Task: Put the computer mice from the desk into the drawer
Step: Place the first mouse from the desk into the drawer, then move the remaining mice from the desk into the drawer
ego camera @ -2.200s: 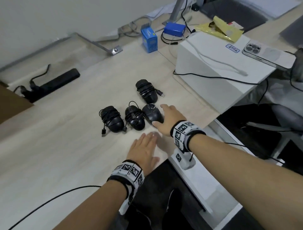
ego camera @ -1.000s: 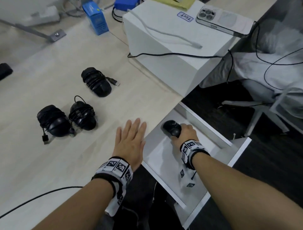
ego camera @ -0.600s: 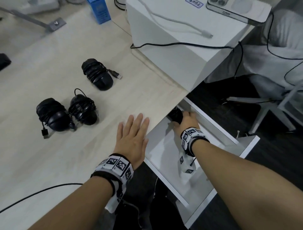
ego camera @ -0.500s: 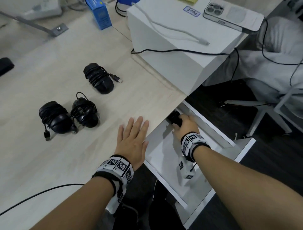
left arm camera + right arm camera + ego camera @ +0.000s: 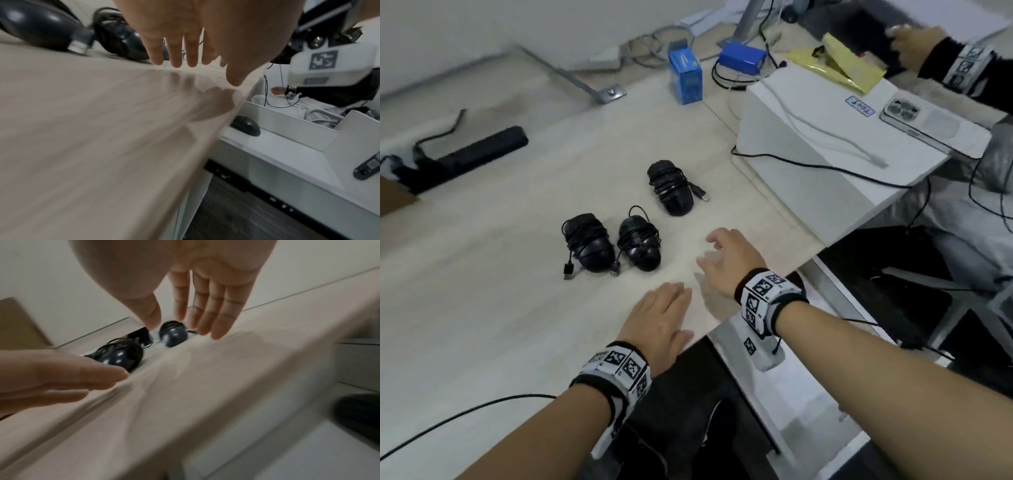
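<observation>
Three black computer mice sit on the desk (image 5: 482,308), each with its cord wrapped around it. The left mouse (image 5: 589,241) and the middle mouse (image 5: 639,242) lie just beside each other, and the far mouse (image 5: 671,187) lies a bit behind them, with its plug sticking out.

The left hand (image 5: 659,322) lies flat on the desk near the edge, fingers straight and close together, holding nothing. The right hand (image 5: 729,260) is over the desk near the middle mouse, fingers spread loose and a little bent (nothing in it).

One more black mouse (image 5: 245,125) lies inside the open white drawer (image 5: 287,126), under the desk edge. A white box (image 5: 825,150) with a phone (image 5: 931,126) on top stands to the right.
</observation>
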